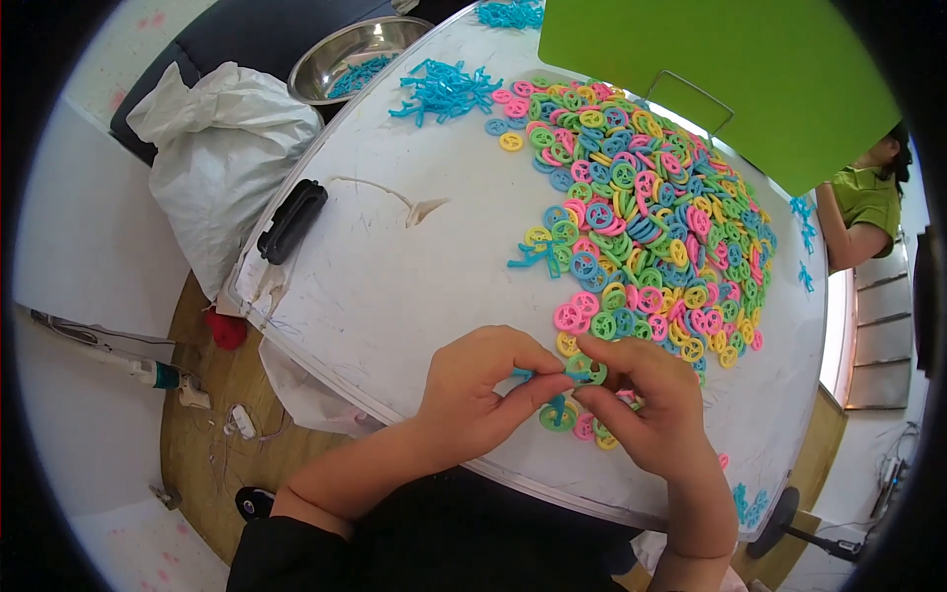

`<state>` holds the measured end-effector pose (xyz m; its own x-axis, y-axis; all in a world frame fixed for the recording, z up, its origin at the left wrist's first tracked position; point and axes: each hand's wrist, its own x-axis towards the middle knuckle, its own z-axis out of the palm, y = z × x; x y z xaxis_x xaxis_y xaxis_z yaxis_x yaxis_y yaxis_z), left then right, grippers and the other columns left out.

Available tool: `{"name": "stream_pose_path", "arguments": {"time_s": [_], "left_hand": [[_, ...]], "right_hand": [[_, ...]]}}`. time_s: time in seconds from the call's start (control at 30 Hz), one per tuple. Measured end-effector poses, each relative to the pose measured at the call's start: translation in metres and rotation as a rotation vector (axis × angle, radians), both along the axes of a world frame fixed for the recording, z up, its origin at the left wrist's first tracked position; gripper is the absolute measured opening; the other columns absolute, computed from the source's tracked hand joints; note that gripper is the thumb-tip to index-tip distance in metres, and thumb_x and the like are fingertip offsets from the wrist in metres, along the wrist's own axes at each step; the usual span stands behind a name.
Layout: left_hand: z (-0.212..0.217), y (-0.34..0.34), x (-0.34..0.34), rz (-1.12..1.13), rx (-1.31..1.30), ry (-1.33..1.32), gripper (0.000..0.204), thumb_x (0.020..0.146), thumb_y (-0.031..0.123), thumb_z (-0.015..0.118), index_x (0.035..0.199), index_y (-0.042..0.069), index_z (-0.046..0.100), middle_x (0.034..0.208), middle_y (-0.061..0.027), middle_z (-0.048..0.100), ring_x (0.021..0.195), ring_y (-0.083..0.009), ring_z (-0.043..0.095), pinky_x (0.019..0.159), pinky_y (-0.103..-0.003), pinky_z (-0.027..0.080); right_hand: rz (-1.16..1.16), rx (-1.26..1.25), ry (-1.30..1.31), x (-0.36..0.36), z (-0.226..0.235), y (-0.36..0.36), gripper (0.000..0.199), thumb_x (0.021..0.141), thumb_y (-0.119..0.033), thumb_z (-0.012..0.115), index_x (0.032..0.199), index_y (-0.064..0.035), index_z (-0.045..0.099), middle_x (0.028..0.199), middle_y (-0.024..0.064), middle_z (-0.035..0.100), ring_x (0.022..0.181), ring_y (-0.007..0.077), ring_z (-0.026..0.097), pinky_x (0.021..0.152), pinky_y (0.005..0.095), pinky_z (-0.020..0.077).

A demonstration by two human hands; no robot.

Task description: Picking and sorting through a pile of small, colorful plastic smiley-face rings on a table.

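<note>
Near the front edge of the white table, my two hands meet. My left hand pinches a blue branched plastic piece between thumb and fingers, and parts of it stick out around them. A small green spoked wheel is gripped by my right hand, and the blue piece touches it at the fingertips. Fingers hide the exact joint. Under the hands lie a green and yellow wheel and a few pink ones. A large pile of pink, green, yellow and blue wheels spreads just beyond.
Blue pieces are heaped at the far left, and a few lie beside the pile. A steel bowl, a white sack and a black handle are leftward. A green panel stands behind; a person is at right.
</note>
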<state>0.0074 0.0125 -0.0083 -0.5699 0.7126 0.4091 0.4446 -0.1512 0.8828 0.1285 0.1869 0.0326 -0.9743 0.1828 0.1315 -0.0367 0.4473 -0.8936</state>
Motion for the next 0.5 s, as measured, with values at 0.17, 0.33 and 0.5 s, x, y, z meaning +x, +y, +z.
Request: {"name": "stream_pose_path", "arguments": {"time_s": [0.17,0.33,0.5], "left_hand": [[-0.004,0.0,0.006,0.045,-0.051,-0.143,0.017,0.083,-0.004,0.077,0.095,0.001,0.066,0.091,-0.0092,0.07,0.082,-0.0174,0.067,0.074,-0.029,0.052],[-0.001,0.004,0.004,0.073,0.14,0.272,0.025,0.076,-0.004,0.081,0.096,0.002,0.067,0.089,-0.0101,0.072,0.08,-0.0248,0.068,0.073,-0.034,0.053],[-0.002,-0.002,0.0,0.11,0.102,0.327,0.026,0.075,-0.006,0.08,0.095,0.002,0.067,0.087,-0.0103,0.071,0.08,-0.0268,0.068,0.073,-0.036,0.053]], "right_hand": [[0.038,0.539,0.162,0.0,0.004,-0.006,0.041,0.089,-0.001,0.071,0.128,-0.0017,0.061,0.084,0.0053,0.066,0.071,0.0102,0.065,0.063,0.0256,0.0535],[-0.145,-0.945,-0.313,0.005,0.006,-0.009,0.038,0.092,0.002,0.065,0.129,-0.0005,0.06,0.085,0.0083,0.067,0.067,0.0122,0.067,0.063,0.0249,0.0532],[-0.054,-0.153,-0.07,0.005,-0.003,-0.018,0.041,0.093,0.002,0.061,0.134,-0.0007,0.058,0.091,0.0072,0.067,0.071,0.0121,0.066,0.064,0.024,0.0523]]}}
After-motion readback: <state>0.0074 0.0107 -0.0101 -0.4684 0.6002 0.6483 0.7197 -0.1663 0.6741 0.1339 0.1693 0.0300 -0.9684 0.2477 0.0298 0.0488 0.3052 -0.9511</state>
